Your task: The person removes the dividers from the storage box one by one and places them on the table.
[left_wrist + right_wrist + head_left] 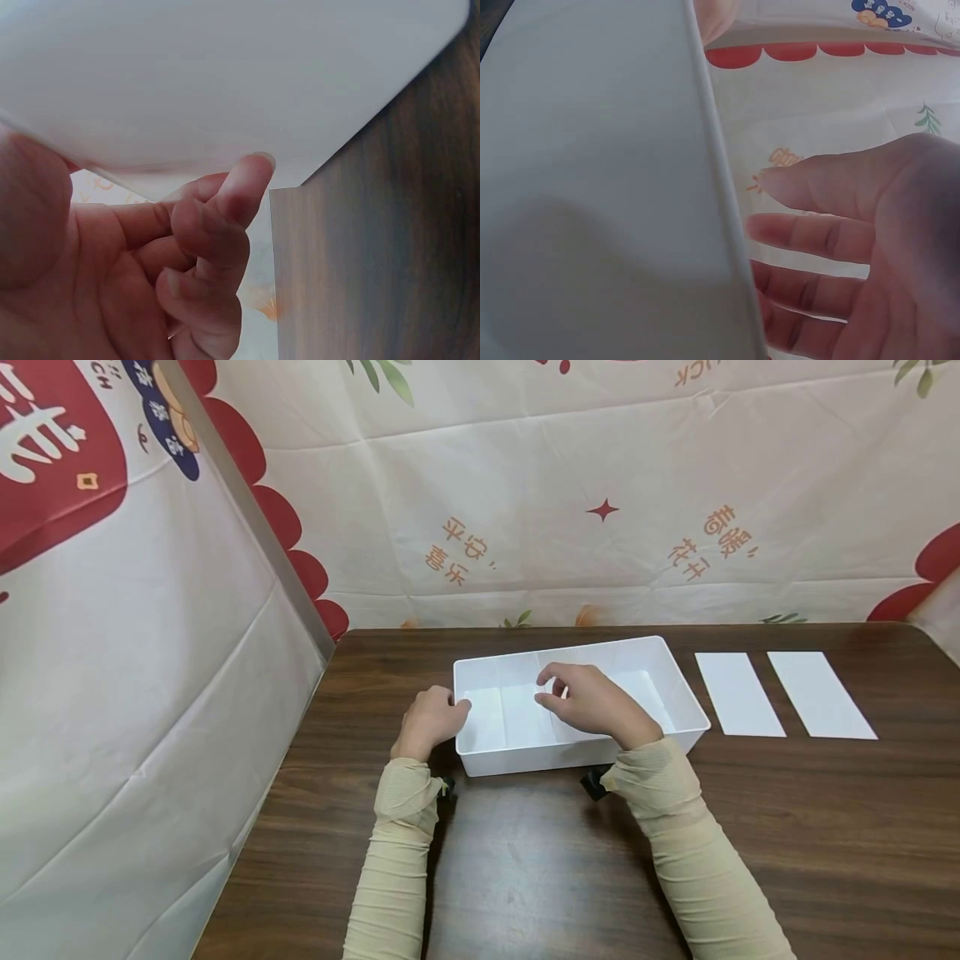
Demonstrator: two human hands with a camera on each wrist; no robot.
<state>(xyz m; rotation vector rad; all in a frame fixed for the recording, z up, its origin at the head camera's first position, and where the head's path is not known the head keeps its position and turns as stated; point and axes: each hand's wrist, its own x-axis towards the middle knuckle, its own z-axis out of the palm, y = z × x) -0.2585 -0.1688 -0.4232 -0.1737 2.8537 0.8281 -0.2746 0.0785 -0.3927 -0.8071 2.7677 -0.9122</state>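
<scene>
On dark wood table (750, 827): white rectangular bin (693, 714); left hand (430, 720) gripping rim, right hand (592, 700) pinching divider (551, 727).

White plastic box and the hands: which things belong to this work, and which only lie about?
In use:
white rectangular plastic box
left hand, at its left end
right hand, over a divider

Lying about:
two white rectangular panels

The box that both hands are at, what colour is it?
Plain white, with no pattern; the box shows best in the head view.
</scene>
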